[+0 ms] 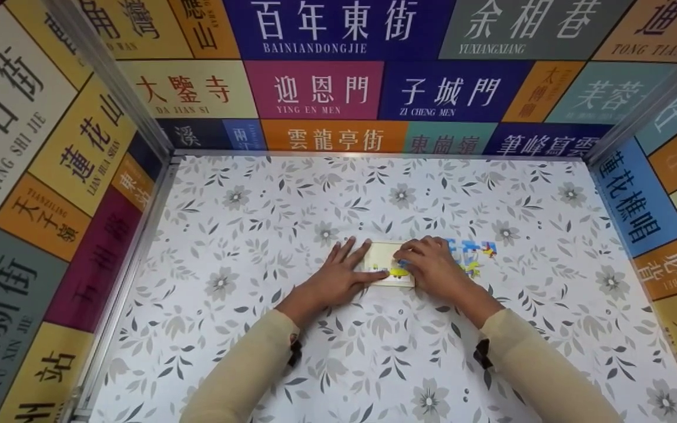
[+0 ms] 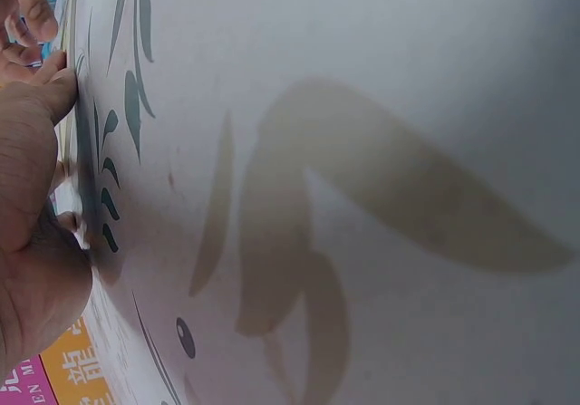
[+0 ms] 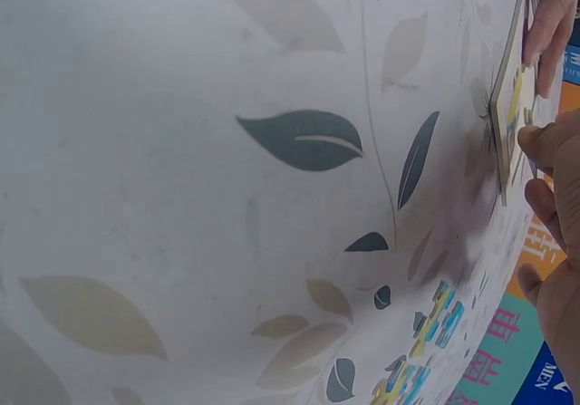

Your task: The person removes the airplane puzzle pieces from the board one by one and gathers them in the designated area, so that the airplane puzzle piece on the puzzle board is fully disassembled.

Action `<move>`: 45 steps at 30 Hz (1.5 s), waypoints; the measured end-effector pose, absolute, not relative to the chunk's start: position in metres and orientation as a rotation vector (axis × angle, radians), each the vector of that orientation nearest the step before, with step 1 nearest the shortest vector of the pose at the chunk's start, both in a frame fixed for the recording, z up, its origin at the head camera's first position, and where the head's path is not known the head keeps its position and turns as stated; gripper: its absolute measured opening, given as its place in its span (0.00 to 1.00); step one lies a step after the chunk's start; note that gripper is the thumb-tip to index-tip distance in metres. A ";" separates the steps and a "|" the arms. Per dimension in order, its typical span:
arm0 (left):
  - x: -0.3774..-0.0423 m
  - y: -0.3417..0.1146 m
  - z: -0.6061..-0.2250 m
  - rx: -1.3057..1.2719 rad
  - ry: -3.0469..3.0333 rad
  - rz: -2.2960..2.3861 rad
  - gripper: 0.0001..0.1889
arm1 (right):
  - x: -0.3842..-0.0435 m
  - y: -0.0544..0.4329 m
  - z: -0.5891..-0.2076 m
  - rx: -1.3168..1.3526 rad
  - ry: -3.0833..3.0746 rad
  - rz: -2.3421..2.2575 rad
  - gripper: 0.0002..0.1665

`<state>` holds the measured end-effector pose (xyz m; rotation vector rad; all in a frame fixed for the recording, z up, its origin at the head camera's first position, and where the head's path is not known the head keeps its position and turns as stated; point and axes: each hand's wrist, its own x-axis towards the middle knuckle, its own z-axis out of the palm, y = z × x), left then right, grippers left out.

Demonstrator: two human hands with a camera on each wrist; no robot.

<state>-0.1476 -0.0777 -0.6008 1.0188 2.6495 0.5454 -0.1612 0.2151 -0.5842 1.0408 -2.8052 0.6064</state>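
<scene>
A shallow cream jigsaw puzzle tray lies on the table, with a few colourful pieces fitted along its near edge. My left hand rests at the tray's left end, fingers spread and thumb stretched along the near side. Over the right end, my right hand curls its fingers and pinches a small blue puzzle piece, mostly hidden by the fingertips. In the right wrist view, the thumb of that hand sits right at the tray. The left wrist view shows mainly the palm of the left hand.
Several loose blue and yellow puzzle pieces lie just right of the right hand, partly behind it. A white tablecloth with grey leaves and flowers covers the table. Panels with street-name lettering stand at the back and both sides.
</scene>
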 end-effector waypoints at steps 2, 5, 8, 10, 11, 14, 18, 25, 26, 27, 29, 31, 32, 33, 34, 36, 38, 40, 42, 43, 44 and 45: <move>-0.148 -0.078 -0.601 1.015 2.651 0.544 0.24 | -0.162 0.217 -0.583 1.036 -2.804 0.606 0.18; -0.149 -0.077 -0.601 1.011 2.652 0.545 0.23 | -0.162 0.220 -0.581 1.033 -2.792 0.601 0.20; -0.149 -0.077 -0.600 1.011 2.650 0.550 0.23 | -0.160 0.225 -0.582 1.035 -2.771 0.598 0.20; -0.149 -0.078 -0.600 1.020 2.644 0.546 0.24 | -0.159 0.228 -0.583 1.037 -2.758 0.592 0.20; -0.149 -0.078 -0.600 1.025 2.642 0.546 0.24 | -0.158 0.230 -0.583 1.035 -2.756 0.583 0.20; -0.147 -0.078 -0.601 1.042 2.637 0.538 0.24 | -0.155 0.235 -0.585 1.015 -2.754 0.560 0.19; -0.146 -0.078 -0.602 1.040 2.640 0.529 0.24 | -0.152 0.242 -0.585 0.968 -2.789 0.553 0.20; -0.147 -0.077 -0.602 1.013 2.622 0.536 0.25 | -0.146 0.257 -0.583 0.923 -2.802 0.560 0.22; -0.147 -0.077 -0.602 1.013 2.623 0.538 0.25 | -0.146 0.260 -0.583 0.920 -2.795 0.553 0.22; -0.147 -0.077 -0.602 1.012 2.623 0.540 0.24 | -0.145 0.262 -0.584 0.918 -2.786 0.551 0.22; -0.148 -0.077 -0.601 1.006 2.618 0.546 0.24 | -0.145 0.268 -0.584 0.911 -2.775 0.559 0.23; -0.148 -0.077 -0.600 1.001 2.614 0.550 0.24 | -0.144 0.273 -0.585 0.906 -2.773 0.581 0.24; -0.148 -0.078 -0.600 1.000 2.615 0.552 0.24 | -0.143 0.275 -0.584 0.907 -2.773 0.593 0.24; -0.148 -0.078 -0.600 0.999 2.615 0.554 0.24 | -0.142 0.278 -0.584 0.905 -2.776 0.601 0.25; -0.148 -0.078 -0.600 1.002 2.615 0.554 0.24 | -0.141 0.280 -0.584 0.903 -2.779 0.606 0.25; -0.148 -0.078 -0.600 1.005 2.615 0.548 0.24 | -0.140 0.284 -0.584 0.899 -2.778 0.609 0.25; -0.148 -0.078 -0.600 1.013 2.619 0.548 0.24 | -0.139 0.287 -0.583 0.894 -2.769 0.599 0.25; -0.148 -0.078 -0.601 1.024 2.620 0.546 0.24 | -0.138 0.290 -0.584 0.889 -2.745 0.598 0.25; -0.148 -0.078 -0.601 1.030 2.621 0.549 0.24 | -0.137 0.293 -0.583 0.887 -2.718 0.610 0.25; -0.148 -0.078 -0.601 1.033 2.622 0.549 0.25 | -0.136 0.294 -0.583 0.884 -2.711 0.611 0.25; -0.148 -0.079 -0.601 1.037 2.624 0.551 0.25 | -0.135 0.296 -0.583 0.880 -2.705 0.614 0.26; -0.148 -0.079 -0.600 1.036 2.621 0.549 0.25 | -0.134 0.297 -0.583 0.874 -2.703 0.609 0.26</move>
